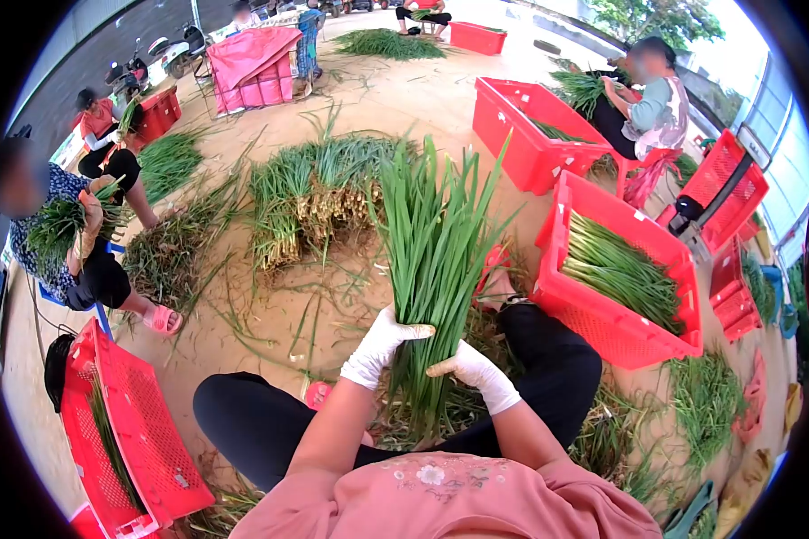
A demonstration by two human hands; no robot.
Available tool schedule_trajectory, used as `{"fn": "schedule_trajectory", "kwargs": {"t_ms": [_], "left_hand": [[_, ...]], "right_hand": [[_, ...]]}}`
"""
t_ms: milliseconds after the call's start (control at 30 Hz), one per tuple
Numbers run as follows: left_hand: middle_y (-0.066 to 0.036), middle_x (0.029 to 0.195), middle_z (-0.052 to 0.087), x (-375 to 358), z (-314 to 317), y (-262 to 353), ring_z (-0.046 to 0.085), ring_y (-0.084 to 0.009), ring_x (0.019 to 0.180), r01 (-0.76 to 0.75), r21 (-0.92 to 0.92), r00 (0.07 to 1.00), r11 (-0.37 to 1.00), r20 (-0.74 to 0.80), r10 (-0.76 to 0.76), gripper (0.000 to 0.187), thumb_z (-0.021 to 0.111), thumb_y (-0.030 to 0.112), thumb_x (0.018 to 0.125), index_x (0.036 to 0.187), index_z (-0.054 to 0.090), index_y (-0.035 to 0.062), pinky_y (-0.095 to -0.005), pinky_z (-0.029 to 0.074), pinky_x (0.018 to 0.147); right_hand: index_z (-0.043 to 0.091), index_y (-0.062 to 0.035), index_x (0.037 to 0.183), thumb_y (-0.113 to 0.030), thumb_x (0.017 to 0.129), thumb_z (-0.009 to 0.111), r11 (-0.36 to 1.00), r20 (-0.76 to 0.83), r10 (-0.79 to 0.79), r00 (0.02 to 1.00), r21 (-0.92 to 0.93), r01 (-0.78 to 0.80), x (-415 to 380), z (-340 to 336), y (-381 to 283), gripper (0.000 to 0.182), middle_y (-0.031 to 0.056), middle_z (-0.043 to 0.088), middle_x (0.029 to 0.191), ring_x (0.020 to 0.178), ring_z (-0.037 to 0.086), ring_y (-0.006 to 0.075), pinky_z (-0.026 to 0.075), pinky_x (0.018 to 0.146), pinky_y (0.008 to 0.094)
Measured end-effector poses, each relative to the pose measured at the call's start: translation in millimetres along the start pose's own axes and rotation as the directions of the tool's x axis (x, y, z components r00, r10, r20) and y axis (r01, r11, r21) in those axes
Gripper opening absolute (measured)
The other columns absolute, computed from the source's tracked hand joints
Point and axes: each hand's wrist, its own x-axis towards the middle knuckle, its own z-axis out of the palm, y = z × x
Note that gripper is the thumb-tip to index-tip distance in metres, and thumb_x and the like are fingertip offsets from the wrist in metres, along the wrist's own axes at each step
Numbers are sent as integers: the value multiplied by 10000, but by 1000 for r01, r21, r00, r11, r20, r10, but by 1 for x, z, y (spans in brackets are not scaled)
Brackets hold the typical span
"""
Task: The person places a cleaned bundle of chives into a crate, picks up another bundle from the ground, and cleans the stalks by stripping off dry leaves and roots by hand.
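A large bunch of long green chives (436, 242) stands upright in front of me, its leaf tips fanning out at the top. My left hand (388, 344), in a white glove, is closed round the left side of the bunch, with the thumb across the front. Lower down on the right side, my right hand (475, 370), also gloved, grips the same bunch, its thumb on the leaves. The fingers behind the leaves are hidden. The lower end hangs between my legs, over loose greens on the ground.
Beyond the bunch lies a heap of untrimmed chives (319, 189). A red crate (616, 323) holding chives stands at my right, and another red crate (144, 422) at my left. Co-workers sit around, one on the left (81, 225) and one on the right (652, 112) holding greens.
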Motion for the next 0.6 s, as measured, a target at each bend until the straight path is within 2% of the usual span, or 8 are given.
{"fn": "schedule_trajectory", "kwargs": {"t_ms": [67,133,200,233,333,400,500,600], "left_hand": [[-93,972,634,-2,-1,2,604,-198,870,-44,58,998,997,57,40,528,782,83,625,1089,550,-18,-343,479,783],[-56,965,638,-5,2,-1,599,-186,877,-22,-76,1000,997,20,24,486,768,106,642,1081,579,17,-318,456,822],[-57,982,635,-2,2,-13,598,-192,892,-17,-142,1000,990,-13,15,485,758,101,655,1093,570,15,-328,461,828],[-62,997,630,-3,3,-14,597,-200,901,-25,-213,1000,977,-14,23,492,753,99,659,1105,560,15,-339,461,838],[-84,1053,610,-6,1,-14,590,-236,937,-27,-300,1000,954,-23,21,558,754,121,661,1155,522,12,-376,458,867],[-107,1087,589,-12,1,-15,575,-244,970,12,-375,998,927,58,10,668,760,141,654,1231,453,4,-376,443,883],[-115,1118,574,-10,-7,-19,563,-262,999,69,-312,992,948,125,-32,737,778,162,626,1254,426,3,-397,429,905],[-116,1124,574,-9,-7,-23,568,-261,994,91,-282,988,955,142,-52,758,792,152,583,1239,444,3,-397,430,904]], "right_hand": [[527,-18,1146,-4,608,740,1000,31,-1,1000,11,1,1,1,0,579,47,597,1047,960,555,172,433,862,319],[517,-23,1161,-22,617,748,1000,65,0,998,16,-1,2,7,-8,591,38,589,1065,968,550,164,436,853,309],[491,-25,1190,-62,638,763,999,4,2,1000,54,-2,3,15,-16,617,52,551,1136,1051,501,174,388,914,316],[493,-47,1202,-147,661,776,999,-30,-52,998,15,52,4,17,-16,619,29,572,1093,997,530,157,417,868,313],[487,-43,1213,-152,658,777,992,-67,-62,996,102,69,4,11,-14,636,38,574,1097,1006,530,169,415,870,323],[481,-39,1221,-143,646,781,996,53,17,998,82,-22,3,-1,-14,656,50,575,1103,1022,522,182,403,889,328],[500,-36,1195,-152,648,780,996,106,11,994,82,-19,8,-8,-4,625,51,588,1078,983,546,188,431,864,349],[527,-32,1152,-137,653,768,962,200,91,976,236,-138,17,-15,12,563,61,605,1046,939,580,208,464,827,387]]}}
